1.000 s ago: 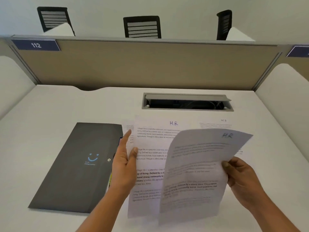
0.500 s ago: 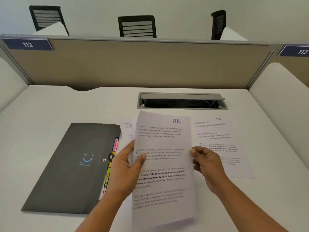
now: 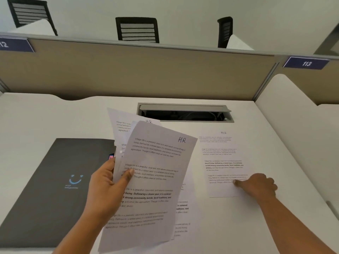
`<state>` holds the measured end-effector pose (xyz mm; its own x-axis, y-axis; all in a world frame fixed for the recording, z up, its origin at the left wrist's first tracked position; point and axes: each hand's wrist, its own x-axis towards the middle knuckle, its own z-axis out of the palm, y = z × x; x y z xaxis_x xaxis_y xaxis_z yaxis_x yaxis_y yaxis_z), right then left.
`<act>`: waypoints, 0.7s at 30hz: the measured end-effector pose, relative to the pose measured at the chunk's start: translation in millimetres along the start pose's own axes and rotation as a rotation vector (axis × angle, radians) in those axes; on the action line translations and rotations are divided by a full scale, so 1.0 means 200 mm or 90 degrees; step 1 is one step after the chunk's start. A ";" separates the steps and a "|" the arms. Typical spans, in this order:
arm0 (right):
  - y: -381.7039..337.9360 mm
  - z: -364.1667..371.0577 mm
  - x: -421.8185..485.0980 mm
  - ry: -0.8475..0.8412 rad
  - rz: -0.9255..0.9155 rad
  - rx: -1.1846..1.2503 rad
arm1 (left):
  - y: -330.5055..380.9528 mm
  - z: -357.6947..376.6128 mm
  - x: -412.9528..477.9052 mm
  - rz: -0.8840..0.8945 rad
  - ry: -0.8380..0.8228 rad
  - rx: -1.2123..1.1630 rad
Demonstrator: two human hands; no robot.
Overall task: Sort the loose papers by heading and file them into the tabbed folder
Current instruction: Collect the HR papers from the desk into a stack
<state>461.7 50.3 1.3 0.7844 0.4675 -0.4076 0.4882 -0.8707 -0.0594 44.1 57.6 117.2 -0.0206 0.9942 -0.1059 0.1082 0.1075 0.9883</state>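
Two thin printed sheets (image 3: 156, 171) pinched by left hand (image 3: 108, 191); right hand (image 3: 256, 186) touches flat sheet (image 3: 222, 162), grip unclear.

Held sheet (image 3: 152, 180): "HR", "Village life is a peaceful"
Tabletop sheet (image 3: 225, 162): "HR"
Partition plate (image 3: 306, 63): "113"

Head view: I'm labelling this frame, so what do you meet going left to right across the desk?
dark folder → left hand → held HR sheets → flat HR sheet → right hand
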 end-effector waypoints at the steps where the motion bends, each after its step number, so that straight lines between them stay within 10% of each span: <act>1: 0.00 0.00 0.02 -0.007 0.002 -0.003 | 0.00 0.00 0.01 0.001 0.001 0.000; 11: 0.00 -0.04 0.01 -0.073 -0.065 0.187 | 0.02 -0.08 0.08 -0.010 0.061 -0.045; 21: -0.11 -0.06 -0.31 -0.078 -0.115 0.688 | -0.21 -0.25 0.18 -0.069 0.178 0.101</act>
<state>406.6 41.3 38.4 0.6632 0.6349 -0.3963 -0.0468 -0.4932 -0.8686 -10.3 89.3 78.1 -0.3099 0.9382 -0.1538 0.2434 0.2347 0.9411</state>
